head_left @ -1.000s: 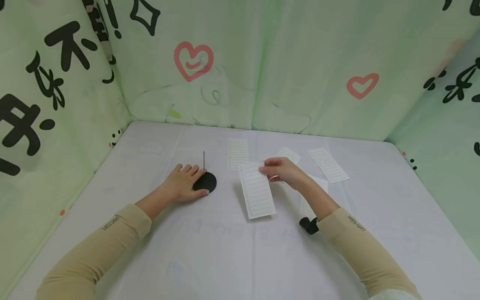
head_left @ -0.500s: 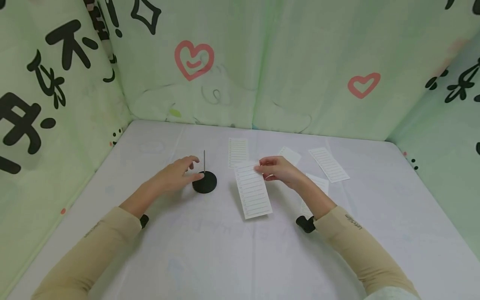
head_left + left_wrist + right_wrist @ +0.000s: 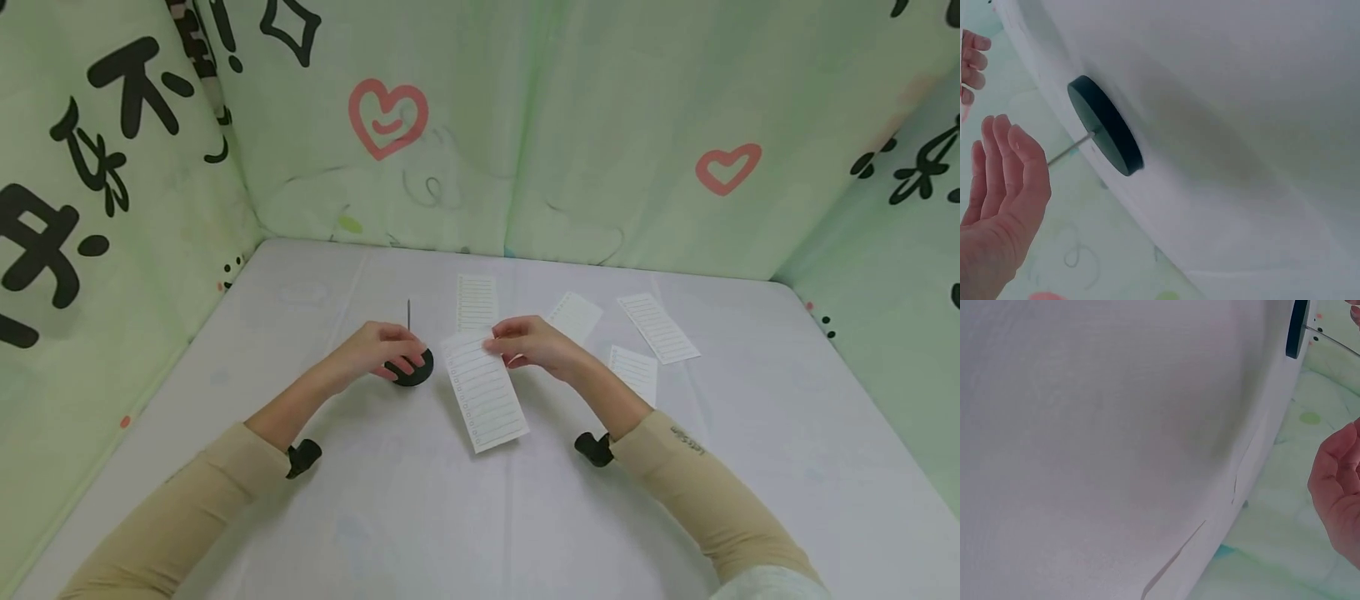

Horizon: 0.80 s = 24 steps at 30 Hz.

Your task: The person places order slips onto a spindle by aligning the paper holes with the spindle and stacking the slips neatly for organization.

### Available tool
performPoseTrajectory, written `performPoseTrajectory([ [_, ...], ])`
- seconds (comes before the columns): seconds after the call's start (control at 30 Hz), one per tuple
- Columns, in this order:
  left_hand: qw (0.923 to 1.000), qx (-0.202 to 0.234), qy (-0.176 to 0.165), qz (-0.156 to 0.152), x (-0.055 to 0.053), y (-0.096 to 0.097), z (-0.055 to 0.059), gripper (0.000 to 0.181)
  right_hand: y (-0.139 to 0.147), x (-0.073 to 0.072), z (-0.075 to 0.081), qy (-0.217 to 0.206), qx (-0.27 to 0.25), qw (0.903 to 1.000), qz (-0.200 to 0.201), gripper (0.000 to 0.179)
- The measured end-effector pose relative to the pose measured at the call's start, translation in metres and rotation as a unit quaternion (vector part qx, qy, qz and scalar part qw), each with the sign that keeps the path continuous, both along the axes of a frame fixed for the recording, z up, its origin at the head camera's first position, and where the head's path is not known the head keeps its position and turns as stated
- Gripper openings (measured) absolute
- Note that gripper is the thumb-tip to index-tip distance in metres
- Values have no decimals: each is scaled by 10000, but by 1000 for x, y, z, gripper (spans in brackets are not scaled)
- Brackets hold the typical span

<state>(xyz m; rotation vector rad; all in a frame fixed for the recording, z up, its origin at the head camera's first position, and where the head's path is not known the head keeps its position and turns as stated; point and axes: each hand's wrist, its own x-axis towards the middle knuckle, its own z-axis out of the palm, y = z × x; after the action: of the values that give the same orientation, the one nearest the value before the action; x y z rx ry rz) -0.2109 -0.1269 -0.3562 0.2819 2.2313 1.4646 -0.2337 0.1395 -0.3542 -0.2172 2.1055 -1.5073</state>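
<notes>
My right hand (image 3: pixel 536 343) pinches the upper corner of a white ruled paper slip (image 3: pixel 486 396), which hangs tilted above the table. To its left stands a bill spike with a round black base (image 3: pixel 423 372) and a thin upright metal pin. Over that base hovers my left hand (image 3: pixel 378 352), its fingers loosely bent and holding nothing. In the left wrist view the left hand (image 3: pixel 1007 200) is beside the pin (image 3: pixel 1072 149), and part of the pin is hidden behind it. The right wrist view shows part of the right hand (image 3: pixel 1338 487) at the edge.
Several more ruled slips lie on the white-covered table: one slip (image 3: pixel 476 298) at the back, another (image 3: pixel 577 317) beyond the right hand, a slanted one (image 3: pixel 658 327) and a nearer one (image 3: pixel 633 371) to the right. A printed green curtain (image 3: pixel 600 125) surrounds the table.
The left hand has lifted off the black base it rested on and now hovers in front of the pin. The right hand has brought the paper slip leftward, closer to the bill spike.
</notes>
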Motion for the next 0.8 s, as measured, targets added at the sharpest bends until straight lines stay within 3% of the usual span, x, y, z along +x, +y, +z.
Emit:
performPoseTrajectory([
  [0.1, 9998, 51, -199, 72, 2, 8, 3, 38, -4, 1, -1, -7, 18, 10000, 51, 15],
  [0.3, 9997, -44, -110, 194, 4, 16, 6, 32, -9, 3, -3, -33, 141, 9998, 133, 18],
  [0.63, 9985, -392, 50, 383, 1, 23, -1, 24, -12, 3, -7, -114, 218, 9993, 272, 20],
  [0.8, 9982, -353, 168, 458, 3, 22, 1, 23, -11, 3, -6, -160, 177, 9992, 322, 21],
])
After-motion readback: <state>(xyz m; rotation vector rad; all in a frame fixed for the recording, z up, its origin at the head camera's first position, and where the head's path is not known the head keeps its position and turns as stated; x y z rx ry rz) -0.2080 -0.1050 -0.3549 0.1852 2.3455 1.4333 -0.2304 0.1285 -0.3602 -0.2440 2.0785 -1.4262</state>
